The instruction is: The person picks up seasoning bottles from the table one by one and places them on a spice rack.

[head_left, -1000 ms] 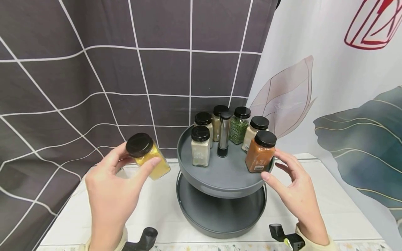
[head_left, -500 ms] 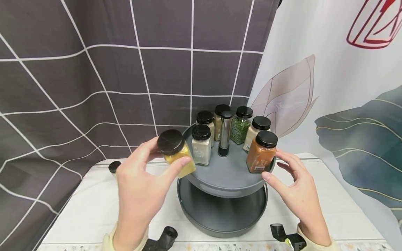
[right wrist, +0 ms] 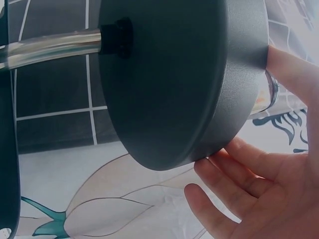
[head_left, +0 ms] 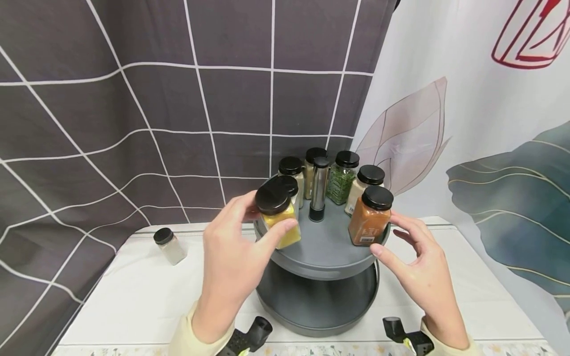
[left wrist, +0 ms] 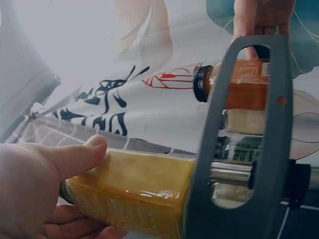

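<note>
My left hand (head_left: 236, 254) grips a square spice jar (head_left: 287, 227) of yellow powder with a black lid, thumb on the near side. Tilted, it overlaps the front left rim of the grey two-tier rack's upper tray (head_left: 322, 247) and partly hides a pale jar behind it. In the left wrist view the yellow jar (left wrist: 134, 189) lies between thumb and fingers. My right hand (head_left: 420, 272) touches the upper tray's right rim beside an orange-brown spice jar (head_left: 367, 225). Its thumb and fingers are spread along the tray's outer wall (right wrist: 234, 89) in the right wrist view.
Several black-lidded jars stand on the upper tray, one with green herbs (head_left: 340, 183). A metal post (head_left: 318, 190) rises at its middle. The lower tray (head_left: 320, 309) lies beneath. Another pale jar (head_left: 172, 251) stands on the white tabletop (head_left: 120, 296), with a grid-patterned curtain (head_left: 231, 99) behind.
My left hand has carried the yellow jar rightward from beside the rack to the upper tray's left rim, uncovering the pale jar on the tabletop. My right hand has stayed at the rim.
</note>
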`<state>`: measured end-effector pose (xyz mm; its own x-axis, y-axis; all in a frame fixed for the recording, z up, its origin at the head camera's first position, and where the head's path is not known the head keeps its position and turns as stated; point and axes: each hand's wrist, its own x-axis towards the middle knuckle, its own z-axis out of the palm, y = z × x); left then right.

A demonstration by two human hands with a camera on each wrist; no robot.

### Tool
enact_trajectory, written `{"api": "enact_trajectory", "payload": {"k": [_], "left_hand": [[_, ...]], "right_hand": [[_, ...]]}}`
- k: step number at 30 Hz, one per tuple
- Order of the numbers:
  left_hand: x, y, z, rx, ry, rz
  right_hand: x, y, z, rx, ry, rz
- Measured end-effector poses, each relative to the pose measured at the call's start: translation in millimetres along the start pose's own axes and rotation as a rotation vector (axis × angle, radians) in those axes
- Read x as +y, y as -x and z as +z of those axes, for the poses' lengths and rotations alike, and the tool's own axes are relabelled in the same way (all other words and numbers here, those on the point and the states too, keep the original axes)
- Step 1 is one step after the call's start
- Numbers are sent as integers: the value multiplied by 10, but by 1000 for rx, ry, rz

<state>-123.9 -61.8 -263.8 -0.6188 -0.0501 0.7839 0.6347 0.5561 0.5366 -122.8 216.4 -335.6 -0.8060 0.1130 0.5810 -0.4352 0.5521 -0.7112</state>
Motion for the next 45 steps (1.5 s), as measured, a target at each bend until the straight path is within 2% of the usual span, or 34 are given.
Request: {"api": "enact_trajectory", "payload": {"k": [7,18,27,45], "left_hand": [[1,26,116,-20,36,-5],[-17,97,256,-26,-19,-5],[-48,137,282,-37,-85,-38],[-88,170,315,-51,-126,-58]], "right_hand": [[3,-2,0,1,-2,5],[-1,-4,1,3,2,2],[5,-10,-1,11,2,-8],[-7,-2,0,7,10,2]]}}
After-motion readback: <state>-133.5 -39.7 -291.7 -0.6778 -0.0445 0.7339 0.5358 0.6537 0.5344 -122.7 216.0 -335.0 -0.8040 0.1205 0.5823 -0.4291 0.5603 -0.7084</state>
